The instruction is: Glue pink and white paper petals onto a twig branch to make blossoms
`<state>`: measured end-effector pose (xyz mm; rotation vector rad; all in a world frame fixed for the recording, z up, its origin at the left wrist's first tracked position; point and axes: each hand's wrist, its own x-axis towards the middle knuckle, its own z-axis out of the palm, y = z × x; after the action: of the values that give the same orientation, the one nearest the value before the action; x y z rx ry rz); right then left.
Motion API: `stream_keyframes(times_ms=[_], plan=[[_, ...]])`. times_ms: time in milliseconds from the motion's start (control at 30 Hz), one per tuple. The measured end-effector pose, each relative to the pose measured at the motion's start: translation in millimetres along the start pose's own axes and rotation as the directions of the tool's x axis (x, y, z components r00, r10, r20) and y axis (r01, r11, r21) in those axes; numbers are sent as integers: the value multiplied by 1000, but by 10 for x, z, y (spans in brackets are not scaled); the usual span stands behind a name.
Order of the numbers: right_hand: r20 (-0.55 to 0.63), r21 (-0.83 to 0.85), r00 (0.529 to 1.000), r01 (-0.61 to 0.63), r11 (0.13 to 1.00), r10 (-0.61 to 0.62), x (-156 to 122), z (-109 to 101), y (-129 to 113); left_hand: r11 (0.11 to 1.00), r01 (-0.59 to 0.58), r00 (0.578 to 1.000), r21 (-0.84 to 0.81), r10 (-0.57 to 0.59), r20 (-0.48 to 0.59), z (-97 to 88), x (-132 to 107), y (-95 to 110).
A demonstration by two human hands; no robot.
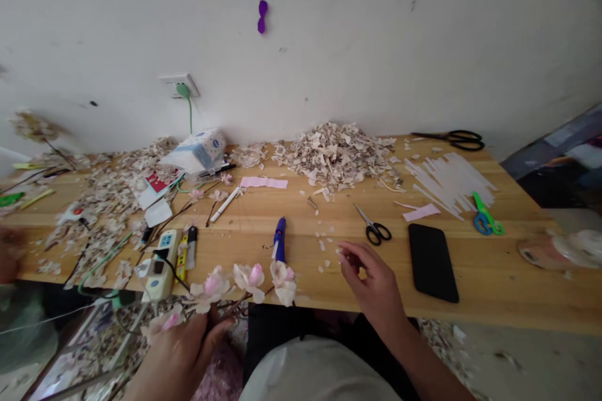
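Observation:
Below the table's front edge, my left hand (181, 351) is closed around the stem of an artificial flower branch (237, 304). Its pale petals and pink centres spread above the edge. Over the wood on the right, my right hand (369, 276) has thumb and forefinger pinched together. A tiny pale bit shows at the fingertips, too small to make out. Loose petals (322, 244) lie just left of that hand. Between my hands rests a blue glue gun (280, 239). Black-handled scissors (373, 225) lie beyond my right hand, and a black phone (433, 261) sits to its right.
A petal heap (336, 153) stands against the wall; more petals cover the left side. A power strip (161, 266) and yellow cutter (182, 258) lie near the front edge. White strips (454, 182), green-blue scissors (486, 216) and a jar (545, 252) are right. Another person's hand (10, 254) shows far left.

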<state>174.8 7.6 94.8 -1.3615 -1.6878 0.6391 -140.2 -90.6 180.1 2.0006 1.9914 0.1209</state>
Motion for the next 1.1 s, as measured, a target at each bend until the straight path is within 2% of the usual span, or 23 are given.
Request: stream_keyframes(times_ms=[100, 167, 300, 400, 467, 633, 700, 867, 967, 1033, 1100], plan=[[-26, 252, 1000, 1, 968, 6, -105, -183, -414, 999, -34, 999, 11, 34, -33, -6, 66, 94], [-46, 371, 999, 23, 928, -6, -160, -255, -601, 998, -55, 997, 44, 57, -55, 29, 101, 141], [0, 458, 1000, 22, 889, -25, -212, -293, -793, 972, -129, 984, 196, 149, -95, 139, 107, 226], [45, 457, 995, 58, 887, -88, -219, -280, -873, 941, -203, 962, 269, 243, -124, 171, 83, 324], [34, 440, 991, 101, 892, -128, -223, -263, -914, 929, -254, 942, 269, 301, -148, 153, 77, 400], [31, 359, 968, 222, 906, -250, -237, -231, -953, 883, -336, 871, 328, 423, -248, 74, 93, 546], [32, 348, 955, 265, 899, -294, -230, -241, -961, 857, -356, 849, 373, 464, -253, 51, 100, 582], [19, 344, 949, 288, 894, -313, -181, -317, -1009, 795, -393, 817, 462, 532, -221, -15, 142, 662], [-5, 343, 941, 320, 883, -339, -183, -350, -1010, 769, -419, 778, 483, 579, -246, -31, 179, 692], [-39, 323, 931, 356, 877, -364, -214, -356, -980, 771, -431, 755, 469, 593, -281, -12, 194, 688], [-35, 293, 920, 382, 876, -389, -254, -360, -939, 792, -429, 760, 435, 577, -300, 25, 194, 664]])
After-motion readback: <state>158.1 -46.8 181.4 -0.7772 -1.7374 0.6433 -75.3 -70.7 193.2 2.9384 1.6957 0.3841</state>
